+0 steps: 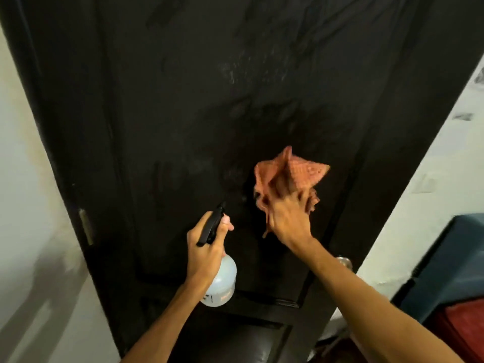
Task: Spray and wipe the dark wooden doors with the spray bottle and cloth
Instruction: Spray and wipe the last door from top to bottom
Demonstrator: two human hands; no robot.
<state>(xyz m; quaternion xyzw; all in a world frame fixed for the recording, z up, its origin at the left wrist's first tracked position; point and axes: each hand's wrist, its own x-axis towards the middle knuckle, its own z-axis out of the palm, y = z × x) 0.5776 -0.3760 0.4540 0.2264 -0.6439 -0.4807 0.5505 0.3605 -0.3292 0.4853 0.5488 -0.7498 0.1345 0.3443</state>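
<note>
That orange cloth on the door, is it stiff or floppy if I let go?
Probably floppy: the cloth bunches in loose folds around the right hand, with a strip dangling below. Likely light too, since one hand holds it against the door.

dim indoor light | cloth [289, 174] motion-blurred | wide-angle edges bent

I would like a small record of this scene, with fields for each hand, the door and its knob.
left hand: grips spray bottle by its black trigger head, nozzle toward the door
right hand: holds bunched orange cloth at the door panel
door: dark wood, smeared streaks and droplets above the cloth
door knob: at the right edge, partly behind the right forearm
</note>
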